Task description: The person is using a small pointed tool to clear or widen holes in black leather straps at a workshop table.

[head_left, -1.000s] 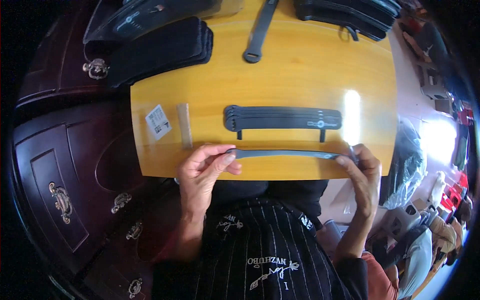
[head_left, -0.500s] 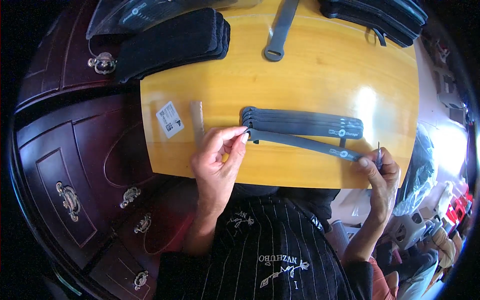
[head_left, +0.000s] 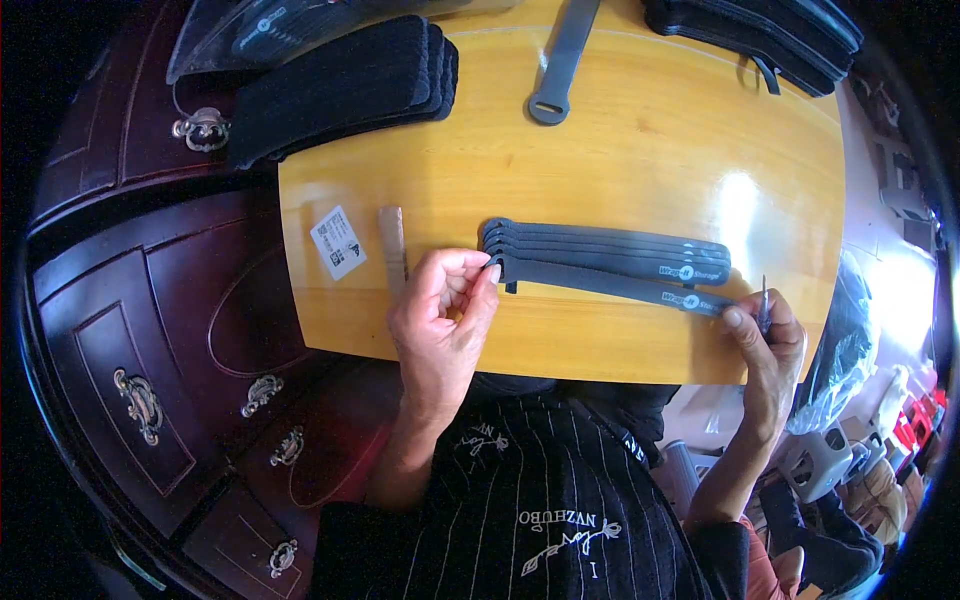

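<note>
On the left of the yellow wooden surface [head_left: 640, 130] lay a white label [head_left: 337, 242] and a small wooden stick [head_left: 393, 245]. Just beside them the left hand [head_left: 445, 320] had its fingers [head_left: 468, 268] pressed together, pinching the left end of a dark strap [head_left: 600, 281]. The strap stretched rightward across the surface, lying against the near edge of a stack of straps [head_left: 600, 245]. At its right end the right hand [head_left: 770, 345] pinched it, with a thin metal tool [head_left: 764, 300] held upright in the same fingers.
</note>
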